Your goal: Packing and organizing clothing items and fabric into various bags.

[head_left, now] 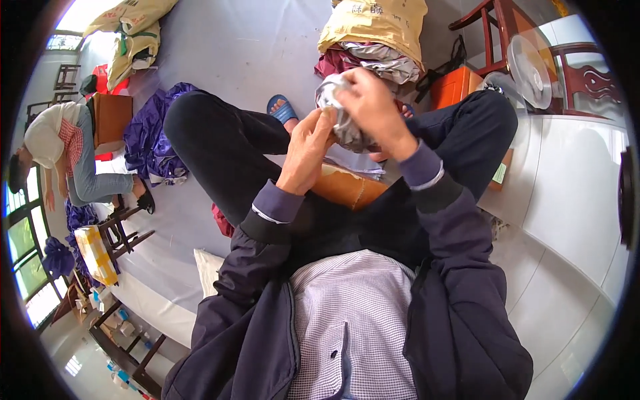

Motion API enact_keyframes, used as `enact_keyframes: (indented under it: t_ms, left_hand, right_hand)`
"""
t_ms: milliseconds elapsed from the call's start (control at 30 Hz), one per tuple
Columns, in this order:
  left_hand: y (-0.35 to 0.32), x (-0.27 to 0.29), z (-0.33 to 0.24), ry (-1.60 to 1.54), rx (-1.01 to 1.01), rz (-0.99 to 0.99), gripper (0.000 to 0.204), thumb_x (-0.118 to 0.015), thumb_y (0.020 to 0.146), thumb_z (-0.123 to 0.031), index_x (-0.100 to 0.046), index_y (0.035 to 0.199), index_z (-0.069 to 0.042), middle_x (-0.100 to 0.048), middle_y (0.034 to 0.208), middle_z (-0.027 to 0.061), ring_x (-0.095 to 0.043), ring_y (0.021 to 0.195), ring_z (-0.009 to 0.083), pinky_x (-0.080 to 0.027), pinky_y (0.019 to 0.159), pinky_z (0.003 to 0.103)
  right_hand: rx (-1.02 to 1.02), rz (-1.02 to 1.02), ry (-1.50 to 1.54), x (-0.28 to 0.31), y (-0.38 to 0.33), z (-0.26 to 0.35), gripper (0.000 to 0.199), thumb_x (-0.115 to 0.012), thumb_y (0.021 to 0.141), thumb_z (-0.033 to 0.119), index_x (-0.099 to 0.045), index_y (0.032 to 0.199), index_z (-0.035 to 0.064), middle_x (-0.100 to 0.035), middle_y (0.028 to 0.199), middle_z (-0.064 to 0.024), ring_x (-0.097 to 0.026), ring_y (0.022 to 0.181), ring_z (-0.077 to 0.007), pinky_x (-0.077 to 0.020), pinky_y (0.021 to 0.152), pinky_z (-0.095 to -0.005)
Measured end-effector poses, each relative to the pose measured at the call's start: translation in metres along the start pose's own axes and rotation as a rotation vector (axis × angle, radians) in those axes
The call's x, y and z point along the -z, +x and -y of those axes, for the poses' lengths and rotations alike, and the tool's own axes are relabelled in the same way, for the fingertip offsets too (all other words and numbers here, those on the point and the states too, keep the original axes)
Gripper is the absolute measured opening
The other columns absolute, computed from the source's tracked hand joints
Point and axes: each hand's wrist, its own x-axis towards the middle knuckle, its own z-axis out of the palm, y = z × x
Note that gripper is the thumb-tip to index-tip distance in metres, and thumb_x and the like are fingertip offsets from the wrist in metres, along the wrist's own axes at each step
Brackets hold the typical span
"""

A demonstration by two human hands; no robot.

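Between my raised knees I hold a bundle of silver-grey cloth (351, 133), crumpled and partly smeared by motion. My left hand (307, 148) pinches its left edge between thumb and fingers. From the right, my right hand (375, 103) is curled over the top of the same cloth; its fingers are blurred. Below the bundle, a brown cardboard piece (348, 187) lies between my thighs, with white sheets (353, 162) showing just beyond it. What the cloth is shaped into cannot be made out.
Ahead stands a yellow sack (373, 25) over maroon and grey cloth. An orange box (455, 85), a clear plastic lid (530, 70) and dark wooden chairs (587, 83) are at the right. Purple cloth (152, 143) is heaped at the left, near another seated person (73, 143).
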Motion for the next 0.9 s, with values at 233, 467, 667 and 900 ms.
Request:
enact_keyframes:
  t_ms: [233, 467, 667, 900]
  left_hand:
    - [0.000, 0.016, 0.005, -0.525, 0.179, 0.025, 0.016, -0.062, 0.099, -0.016, -0.061, 0.114, -0.012, -0.065, 0.099, -0.0029, -0.064, 0.092, 0.0115, -0.054, 0.082, 0.030]
    - [0.007, 0.017, 0.000, -0.371, 0.243, -0.037, 0.019, -0.068, 0.091, -0.004, -0.061, 0.108, -0.010, -0.068, 0.091, 0.0007, -0.067, 0.081, 0.0129, -0.057, 0.072, 0.028]
    - [-0.002, 0.005, -0.004, -0.395, 0.099, -0.089, 0.030, -0.069, 0.089, 0.002, -0.060, 0.117, -0.005, -0.069, 0.097, 0.0004, -0.068, 0.089, 0.0117, -0.056, 0.086, 0.030]
    - [0.000, 0.024, 0.016, -0.446, 0.072, 0.087, 0.035, -0.068, 0.093, -0.005, -0.058, 0.126, -0.007, -0.070, 0.115, 0.0042, -0.067, 0.108, 0.0154, -0.052, 0.099, 0.036]
  right_hand:
    - [0.328, 0.073, -0.564, -0.055, -0.096, 0.039, 0.045, -0.054, 0.083, 0.004, -0.052, 0.124, -0.0141, -0.049, 0.132, -0.0349, -0.050, 0.123, -0.0486, -0.0434, 0.102, -0.0496]
    - [0.338, 0.021, -0.522, -0.052, -0.130, 0.038, 0.042, -0.060, 0.086, 0.002, -0.056, 0.125, -0.0109, -0.047, 0.137, -0.0356, -0.047, 0.131, -0.0487, -0.0411, 0.110, -0.0474]
    - [0.369, -0.158, -0.303, -0.005, -0.121, 0.058, 0.026, -0.063, 0.084, -0.007, -0.069, 0.109, 0.0002, -0.072, 0.098, -0.0137, -0.072, 0.087, -0.0293, -0.0572, 0.076, -0.0367]
    - [0.272, -0.317, -0.301, 0.029, -0.094, 0.029, 0.021, -0.062, 0.091, -0.006, -0.068, 0.110, -0.0014, -0.073, 0.098, -0.0159, -0.073, 0.088, -0.0273, -0.0565, 0.078, -0.0305]
